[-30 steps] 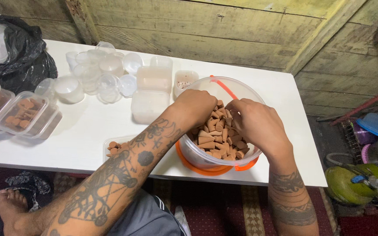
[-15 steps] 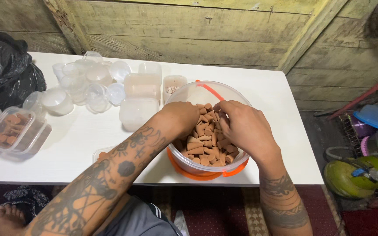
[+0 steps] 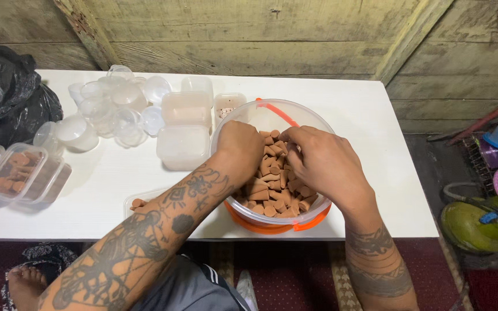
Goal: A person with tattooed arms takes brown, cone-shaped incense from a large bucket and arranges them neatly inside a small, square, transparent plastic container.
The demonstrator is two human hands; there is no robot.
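Brown cones point(image 3: 269, 187), small and clay-coloured, fill a clear tub point(image 3: 248, 118) with an orange base, which stands on the white table point(image 3: 353, 115) near its front edge. Both hands are down in the tub: the left hand point(image 3: 238, 147) lies curled over the cones at the tub's left side, its fingertips hidden, so I cannot tell whether it grips any; the right hand point(image 3: 321, 164) reaches in from the tub's right, fingers bent together and pinched on cones near the middle. Just left of the tub sit frosted lidded boxes point(image 3: 183, 124), and beyond them a cluster of clear cups point(image 3: 113, 106). Further left of the tub, filled trays point(image 3: 15, 173) of cones lie at the table's edge, with a black bag point(image 3: 15, 106) behind them.
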